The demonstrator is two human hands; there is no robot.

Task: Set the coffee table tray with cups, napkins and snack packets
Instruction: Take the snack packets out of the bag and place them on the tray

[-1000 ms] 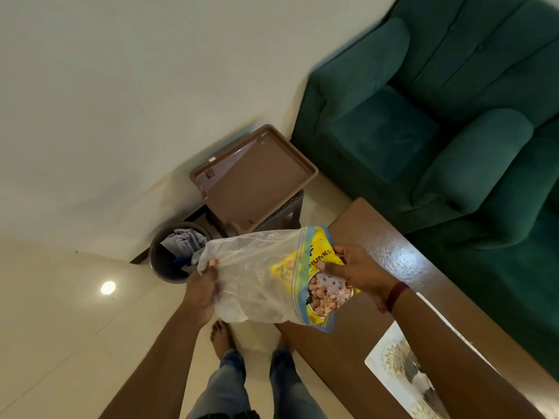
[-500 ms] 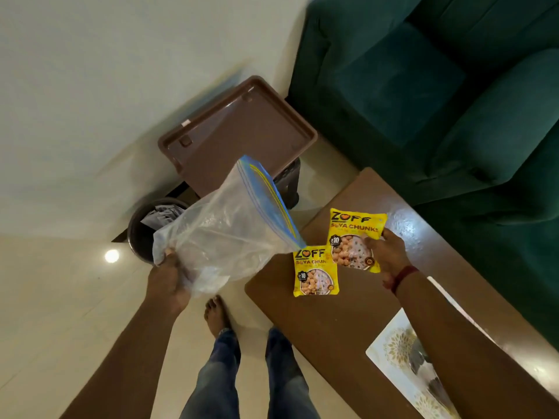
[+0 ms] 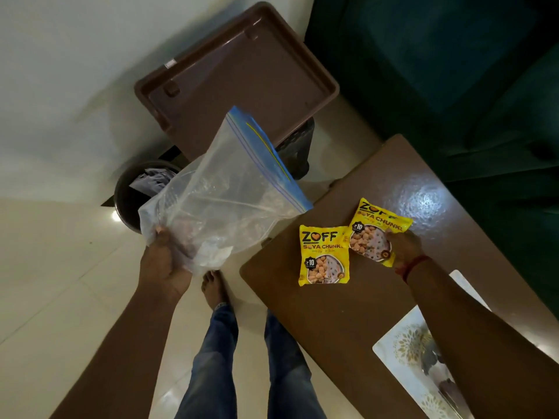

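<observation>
Two legs in blue denim jeans [image 3: 211, 355] are seen at the bottom, with one bare foot [image 3: 213, 287] on the glossy cream tiled floor [image 3: 54, 297]. A white tray with a gold floral print [image 3: 406, 347] is partly seen at the lower right on the brown glossy wooden coffee table [image 3: 329, 325], largely covered by the right forearm; its contents cannot be made out. A large clear zip-lock plastic bag with a blue seal strip [image 3: 217, 198] is gripped at its bottom corner by the left hand [image 3: 163, 264], fingers clenched around the film; the bag is held up over the floor, its sealed end tilted toward the table's corner. Some pale content is faintly seen near the grasped end, not identifiable. Two yellow square soya chunks snack packets are laid on the tabletop near its far corner, not on the tray. The nearer yellow packet [image 3: 324, 256] lies flat and free. The farther yellow packet [image 3: 376, 232] overlaps the nearer one's upper right corner and is pinched at its right edge by the right hand [image 3: 403, 246]; a red thread band [image 3: 414, 266] is worn on that wrist. Beyond the bag, a round dark waste bin [image 3: 133, 195] with crumpled paper is seen on the floor. A brown rectangular plastic stool top [image 3: 242, 83] is seen against the white wall [image 3: 75, 55]. A dark green upholstered sofa [image 3: 453, 86] is seen at the far right.
</observation>
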